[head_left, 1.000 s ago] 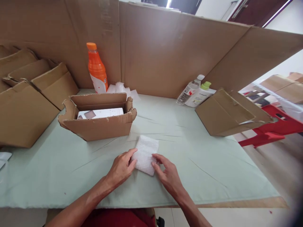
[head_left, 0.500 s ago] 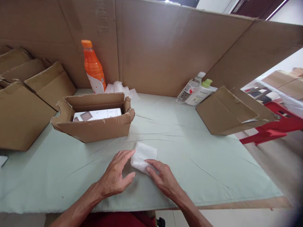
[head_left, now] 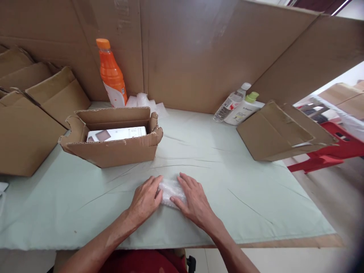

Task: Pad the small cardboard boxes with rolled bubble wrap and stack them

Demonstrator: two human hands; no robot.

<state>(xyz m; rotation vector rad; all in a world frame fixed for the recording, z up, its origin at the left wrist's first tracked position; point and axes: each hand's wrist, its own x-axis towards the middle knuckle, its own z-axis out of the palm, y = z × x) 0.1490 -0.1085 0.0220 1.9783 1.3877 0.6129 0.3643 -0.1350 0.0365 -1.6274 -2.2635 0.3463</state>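
A small folded piece of bubble wrap (head_left: 170,194) lies near the front middle of the table, between my two hands. My left hand (head_left: 145,196) grips its left edge, fingers at the far corner and thumb at the near side. On the opposite side my right hand (head_left: 193,197) holds the right edge, its thumb pressing on top and its fingers reaching along the far right corner. Whether anything is inside the bubble wrap I cannot tell. Beyond my left hand stands an open cardboard box (head_left: 127,153) with a white printed box (head_left: 121,133) in it.
An orange bottle (head_left: 112,77) and crumpled clear wrap (head_left: 143,101) stand behind the box. Several cardboard boxes (head_left: 25,132) fill the left. Back right are a water bottle (head_left: 231,103), a pump bottle (head_left: 243,110) and a tilted carton (head_left: 273,132). Cardboard panels (head_left: 193,57) wall the back.
My left hand has closed in on the left edge of the bubble wrap. My right hand has shifted up along its right side. The bubble wrap now lies squarer and looks flatter.
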